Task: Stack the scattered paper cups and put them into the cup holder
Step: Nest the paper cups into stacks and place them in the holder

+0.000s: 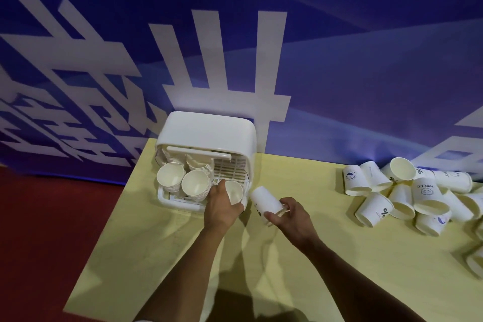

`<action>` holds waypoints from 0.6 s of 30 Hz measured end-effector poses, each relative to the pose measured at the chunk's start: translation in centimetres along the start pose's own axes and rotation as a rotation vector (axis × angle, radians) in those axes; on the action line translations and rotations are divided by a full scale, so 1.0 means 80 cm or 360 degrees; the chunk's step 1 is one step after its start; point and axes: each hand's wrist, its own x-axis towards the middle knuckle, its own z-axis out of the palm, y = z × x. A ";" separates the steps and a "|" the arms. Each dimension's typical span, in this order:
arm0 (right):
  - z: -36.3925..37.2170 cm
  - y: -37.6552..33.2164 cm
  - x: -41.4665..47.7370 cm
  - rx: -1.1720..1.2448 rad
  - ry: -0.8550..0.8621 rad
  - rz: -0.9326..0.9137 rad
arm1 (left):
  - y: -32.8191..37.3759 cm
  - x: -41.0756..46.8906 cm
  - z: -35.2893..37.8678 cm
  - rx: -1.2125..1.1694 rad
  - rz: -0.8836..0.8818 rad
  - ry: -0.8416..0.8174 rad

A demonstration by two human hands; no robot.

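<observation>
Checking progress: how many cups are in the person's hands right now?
2. A mouth-up cup in the left hand, at the holder's front right; a tilted cup in the right hand, just right of the holder. Others may be nested inside them.

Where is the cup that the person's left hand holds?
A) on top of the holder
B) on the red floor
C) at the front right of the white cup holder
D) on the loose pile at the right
C: the left hand grips the cup at the cup holder's front right corner.
</observation>
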 end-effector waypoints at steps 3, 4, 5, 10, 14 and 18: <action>0.004 -0.007 -0.002 -0.0011 0.0006 -0.0040 | -0.003 -0.005 -0.009 0.0065 0.0056 -0.0025; 0.005 -0.009 -0.003 -0.0005 0.0017 -0.0061 | -0.004 -0.008 -0.012 0.0100 0.0079 -0.0022; 0.006 -0.010 -0.004 0.0006 0.0036 -0.0081 | -0.005 -0.011 -0.015 0.0135 0.0106 -0.0010; 0.007 -0.024 -0.014 0.0050 0.0109 -0.0141 | 0.001 -0.027 -0.032 0.0202 0.0279 0.0032; 0.004 -0.036 -0.023 0.0112 0.0081 -0.0217 | 0.003 -0.044 -0.033 0.0211 0.0656 -0.0080; 0.002 -0.048 -0.032 0.0149 0.0053 -0.0309 | 0.014 -0.061 -0.031 0.0324 0.0832 -0.0082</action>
